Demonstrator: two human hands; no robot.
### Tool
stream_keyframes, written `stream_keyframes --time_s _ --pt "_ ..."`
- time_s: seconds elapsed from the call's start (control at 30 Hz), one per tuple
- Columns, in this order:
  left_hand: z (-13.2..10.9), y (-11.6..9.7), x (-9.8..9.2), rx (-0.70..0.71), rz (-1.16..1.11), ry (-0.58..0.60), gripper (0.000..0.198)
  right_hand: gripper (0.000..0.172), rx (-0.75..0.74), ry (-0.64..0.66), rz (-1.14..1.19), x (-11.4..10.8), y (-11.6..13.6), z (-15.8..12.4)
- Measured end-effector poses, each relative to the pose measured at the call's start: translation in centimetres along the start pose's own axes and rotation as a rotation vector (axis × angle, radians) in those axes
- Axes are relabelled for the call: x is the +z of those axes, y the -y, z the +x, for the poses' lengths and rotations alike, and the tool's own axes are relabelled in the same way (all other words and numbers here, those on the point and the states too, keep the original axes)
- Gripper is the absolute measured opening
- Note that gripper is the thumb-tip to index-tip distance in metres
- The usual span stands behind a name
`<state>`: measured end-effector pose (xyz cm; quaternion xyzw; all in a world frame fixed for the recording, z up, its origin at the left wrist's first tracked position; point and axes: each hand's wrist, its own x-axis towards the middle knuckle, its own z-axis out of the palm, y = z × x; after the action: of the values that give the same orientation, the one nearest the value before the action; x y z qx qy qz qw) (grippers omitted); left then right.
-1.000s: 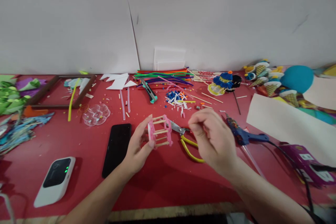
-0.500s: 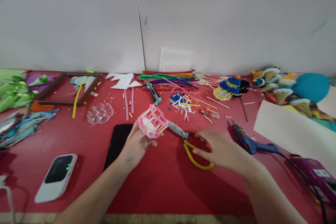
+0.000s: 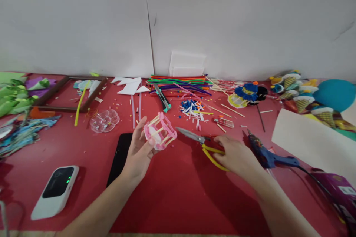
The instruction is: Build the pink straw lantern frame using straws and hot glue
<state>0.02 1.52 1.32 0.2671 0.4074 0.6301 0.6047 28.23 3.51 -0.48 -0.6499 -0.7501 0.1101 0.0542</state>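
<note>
My left hand (image 3: 139,152) holds up a small pink cage-like model (image 3: 160,131) made of pink rings joined by thin wooden sticks, fingers closed round one ring. It hangs just above the red table (image 3: 172,192). My right hand (image 3: 236,155) rests on the table to the right, fingers closed on the yellow handles of a pair of scissors (image 3: 201,142). The blades point left toward the model and lie near the table surface.
A black phone (image 3: 119,157) lies under my left wrist, a white router (image 3: 54,190) at front left. A blue glue gun (image 3: 268,155) lies right of my hand, with white paper (image 3: 311,139) beyond. Pipe cleaners (image 3: 178,81), cut straw bits, a cutter and sticks lie at the back.
My right hand dropped from mid-air to the table and closed on the scissors' handles. My left hand tilted the pink model and shifted it slightly left.
</note>
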Motion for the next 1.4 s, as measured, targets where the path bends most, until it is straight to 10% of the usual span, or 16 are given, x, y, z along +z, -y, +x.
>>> stream_keyframes --time_s 0.23,0.83,1.4 --pt "-0.3 -0.3 0.1 0.05 0.039 0.025 0.051 0.027 -0.198 -0.46 0.197 -0.5 0.1 0.1" --pt "-0.6 -0.2 0.0 0.045 0.09 0.075 0.058 0.035 -0.487 -0.395 0.271 -1.6 2.3 -1.3" --pt "-0.8 -0.3 -0.3 0.028 0.094 0.078 0.057 0.037 -0.459 -0.334 0.317 -1.4 2.0 -1.3"
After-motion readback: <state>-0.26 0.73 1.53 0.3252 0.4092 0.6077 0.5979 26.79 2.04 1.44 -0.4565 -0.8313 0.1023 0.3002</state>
